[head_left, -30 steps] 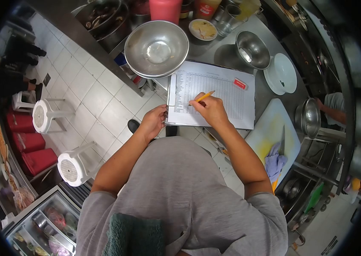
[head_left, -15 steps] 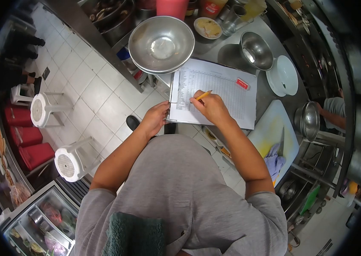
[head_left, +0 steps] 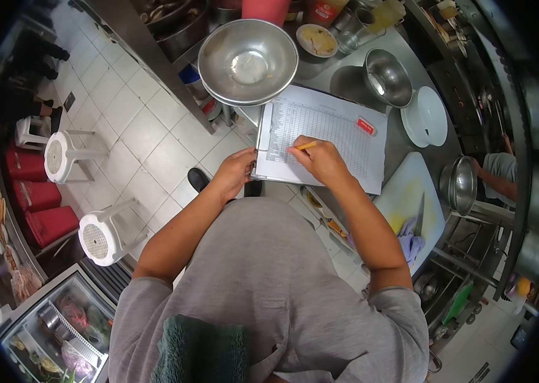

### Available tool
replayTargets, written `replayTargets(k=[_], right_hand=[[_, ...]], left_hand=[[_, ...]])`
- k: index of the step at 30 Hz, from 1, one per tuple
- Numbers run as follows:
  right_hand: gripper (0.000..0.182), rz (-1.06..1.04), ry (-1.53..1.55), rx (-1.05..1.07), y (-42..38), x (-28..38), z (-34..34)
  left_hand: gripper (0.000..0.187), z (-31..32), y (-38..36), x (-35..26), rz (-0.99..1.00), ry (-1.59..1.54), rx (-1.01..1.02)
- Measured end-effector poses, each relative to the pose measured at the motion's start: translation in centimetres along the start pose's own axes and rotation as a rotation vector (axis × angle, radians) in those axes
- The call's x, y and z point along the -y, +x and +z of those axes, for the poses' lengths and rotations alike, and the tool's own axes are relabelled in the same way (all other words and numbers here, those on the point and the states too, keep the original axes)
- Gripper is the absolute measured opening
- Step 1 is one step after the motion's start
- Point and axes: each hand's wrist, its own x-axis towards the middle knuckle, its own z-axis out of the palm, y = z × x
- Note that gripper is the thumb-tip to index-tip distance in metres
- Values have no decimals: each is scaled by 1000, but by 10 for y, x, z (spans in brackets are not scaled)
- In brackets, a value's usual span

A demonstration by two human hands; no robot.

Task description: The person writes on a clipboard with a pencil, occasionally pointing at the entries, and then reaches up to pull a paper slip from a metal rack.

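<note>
A printed sheet with a fine table (head_left: 336,108) lies on a clipboard (head_left: 262,131) at the counter's edge. My left hand (head_left: 236,171) is closed on the clipboard's near left corner, its fingertips partly hidden. On the sheet rests my right hand (head_left: 324,163), pinching a yellow pencil (head_left: 306,146) whose tip end is largely covered by the fingers. A red and white eraser (head_left: 366,126) lies on the paper, up and right of that hand.
A large steel bowl (head_left: 248,60) stands beyond the clipboard. To the right are a smaller steel bowl (head_left: 387,78), white bowls (head_left: 432,115), and a cutting board (head_left: 403,185) with a knife (head_left: 419,216) and purple cloth (head_left: 410,242). White stools (head_left: 96,239) stand left; another person's arm (head_left: 499,183) shows right.
My right hand has shifted slightly over the sheet, and the pencil now leans flatter. My left hand keeps its place on the clipboard. The whole view has moved a little.
</note>
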Motion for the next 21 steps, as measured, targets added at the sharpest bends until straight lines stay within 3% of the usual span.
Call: replayTargets(k=[6,9,21], right_hand=[[15,-20,12,-23,2,3,1],[15,-39,18,-39,1,-1,3],[16,-11,-2,-18,0,-1,5]], left_hand=[[40,7,-2,0,17,-35,-78],[39,1,0,0,4,0,-3],[39,6,-4,-4,-1,13,-21]])
